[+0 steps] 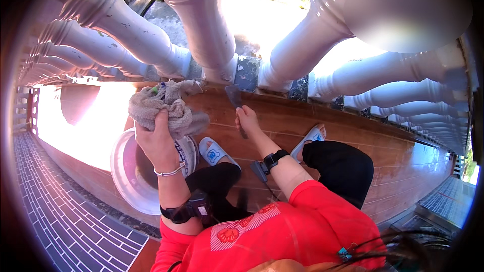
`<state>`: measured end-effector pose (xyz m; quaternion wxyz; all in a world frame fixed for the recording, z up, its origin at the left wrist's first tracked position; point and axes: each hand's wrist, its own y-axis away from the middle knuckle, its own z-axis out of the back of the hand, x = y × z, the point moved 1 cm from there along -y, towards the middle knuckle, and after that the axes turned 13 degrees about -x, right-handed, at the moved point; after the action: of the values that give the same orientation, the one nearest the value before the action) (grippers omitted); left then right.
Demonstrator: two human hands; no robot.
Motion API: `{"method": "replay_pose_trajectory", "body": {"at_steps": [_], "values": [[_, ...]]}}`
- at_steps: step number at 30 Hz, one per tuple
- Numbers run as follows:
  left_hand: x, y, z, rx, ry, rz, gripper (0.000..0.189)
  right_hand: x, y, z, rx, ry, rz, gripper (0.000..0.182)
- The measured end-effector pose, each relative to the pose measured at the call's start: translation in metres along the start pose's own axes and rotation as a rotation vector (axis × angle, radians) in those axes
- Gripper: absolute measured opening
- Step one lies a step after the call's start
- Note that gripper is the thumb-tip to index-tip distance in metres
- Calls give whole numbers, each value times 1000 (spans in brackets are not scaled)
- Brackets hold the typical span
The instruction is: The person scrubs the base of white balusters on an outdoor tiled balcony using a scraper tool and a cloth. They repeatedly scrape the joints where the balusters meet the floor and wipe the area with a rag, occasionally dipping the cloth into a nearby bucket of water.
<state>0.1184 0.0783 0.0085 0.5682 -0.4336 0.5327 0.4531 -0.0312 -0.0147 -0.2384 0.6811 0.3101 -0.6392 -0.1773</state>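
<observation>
My left hand [157,143] is closed around a bunched grey-beige cloth [166,107], lifted above the rim of a whitish plastic bucket [123,173] that holds dark liquid. A small patch of green shows in the cloth's folds. In my right hand [248,121] is a scraper [234,96] with a flat dark blade, gripped by its handle. The blade points to the base of the balustrade, near the foot of a white baluster [217,64]. Whether it touches the ledge, I cannot tell.
White balusters run along the front on a dark, worn ledge [245,73]. Brown floor tiles [280,117] lie below, with my feet in blue slippers [215,153] on them. A grey brick-patterned wall [87,230] stands at the lower left.
</observation>
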Motion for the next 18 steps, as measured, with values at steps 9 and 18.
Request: {"method": "replay_pose_trajectory", "body": {"at_steps": [9,18], "values": [[-1,2,2,17,15,-13,34,21,-21,9,-59,330,169,25],[-1,7,2,49,-38,-57,33,38,-16,8,-72,344,161,25]]}}
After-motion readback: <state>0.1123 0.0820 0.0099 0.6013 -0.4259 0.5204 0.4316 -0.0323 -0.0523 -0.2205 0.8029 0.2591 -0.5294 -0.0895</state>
